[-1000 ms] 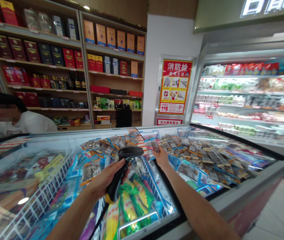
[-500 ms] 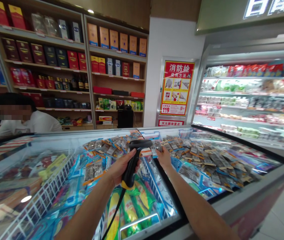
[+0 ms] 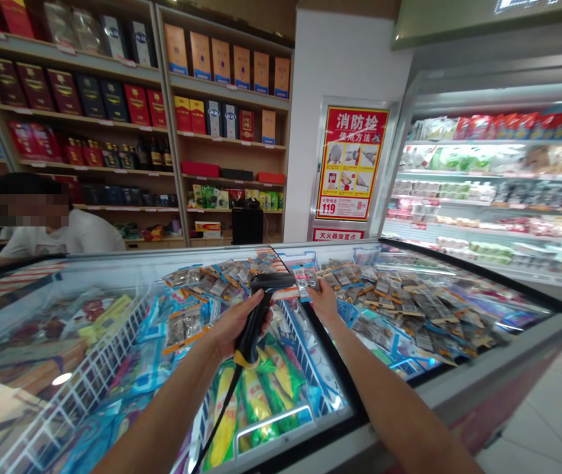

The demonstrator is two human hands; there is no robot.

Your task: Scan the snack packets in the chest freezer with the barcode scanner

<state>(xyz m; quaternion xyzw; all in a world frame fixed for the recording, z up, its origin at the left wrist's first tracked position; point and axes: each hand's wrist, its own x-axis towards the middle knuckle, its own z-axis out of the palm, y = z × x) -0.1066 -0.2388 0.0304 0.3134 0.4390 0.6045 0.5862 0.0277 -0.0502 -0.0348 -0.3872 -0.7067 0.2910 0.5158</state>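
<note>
My left hand (image 3: pixel 235 326) is wrapped round the handle of a black and yellow barcode scanner (image 3: pixel 255 322), its head pointing right and its cable running down toward me. My right hand (image 3: pixel 324 299) pinches a small snack packet (image 3: pixel 305 282) by its right edge, just in front of the scanner's head. The packet is clear and grey with a blue and orange border. Similar packets lie heaped on the freezer glass, one pile (image 3: pixel 216 280) behind the scanner and a larger pile (image 3: pixel 409 306) to the right of my right hand.
Under the glass of the chest freezer (image 3: pixel 498 368), white wire baskets (image 3: pixel 87 388) hold bagged goods and yellow-green corn packs (image 3: pixel 258 401). A person in a white shirt (image 3: pixel 93 232) sits behind at left. Boxed shelves (image 3: pixel 231 92) and a lit chiller (image 3: pixel 488 191) stand beyond.
My right hand has raised the snack packet slightly and turned it so more of its face shows. The scanner has shifted a little left, and the view has tilted down slightly.
</note>
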